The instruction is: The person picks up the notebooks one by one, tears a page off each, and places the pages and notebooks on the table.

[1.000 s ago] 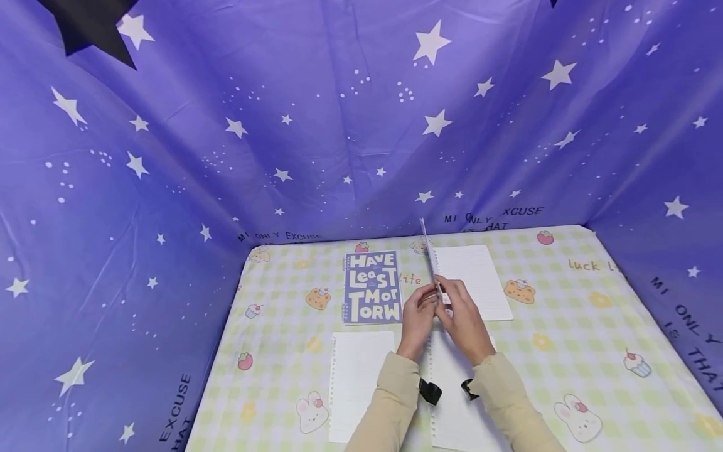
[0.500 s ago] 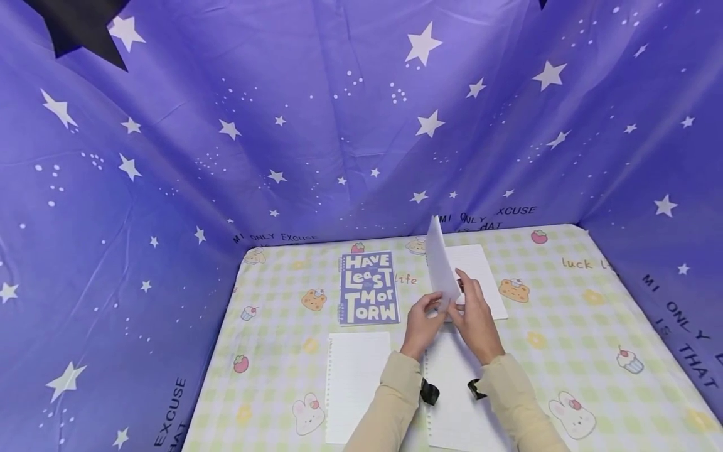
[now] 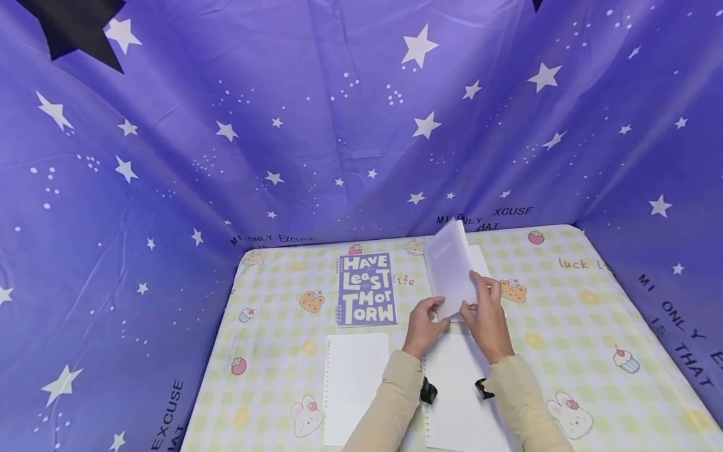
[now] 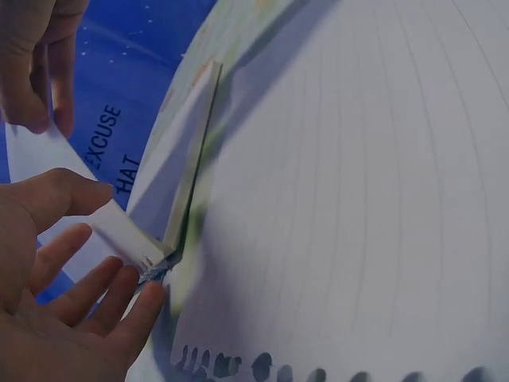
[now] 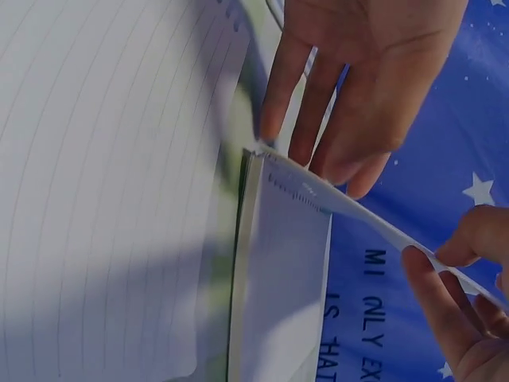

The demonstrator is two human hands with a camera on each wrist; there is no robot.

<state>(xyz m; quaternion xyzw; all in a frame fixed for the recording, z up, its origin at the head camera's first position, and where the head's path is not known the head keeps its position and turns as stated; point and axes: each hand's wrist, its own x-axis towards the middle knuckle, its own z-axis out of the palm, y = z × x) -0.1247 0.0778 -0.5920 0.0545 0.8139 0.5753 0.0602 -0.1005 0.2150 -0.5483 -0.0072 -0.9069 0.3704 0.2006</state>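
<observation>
At the back right of the table, in the head view, a spiral notebook has its whitish, milky cover (image 3: 449,267) raised at a slant over the pages (image 3: 482,260). My right hand (image 3: 488,317) pinches the cover's free edge between thumb and fingers, as the right wrist view also shows. Near the binding, my left hand (image 3: 423,326) touches the cover's lower part with loosely extended fingers (image 4: 119,294). In the right wrist view the notebook's page block (image 5: 278,278) lies flat under the cover. Parts of the binding are hidden by the left hand.
A purple notebook (image 3: 367,289) with big white lettering lies to the left. In front are two notebooks showing lined, hole-edged pages, one on the left (image 3: 357,389) and one under the forearms (image 3: 457,389). A purple star-printed cloth (image 3: 316,125) hangs around the checked table (image 3: 271,370).
The cover has swung from nearly upright toward the right, over the pages. My right hand has moved right with its edge, drawing apart from my left hand, which stays near the binding.
</observation>
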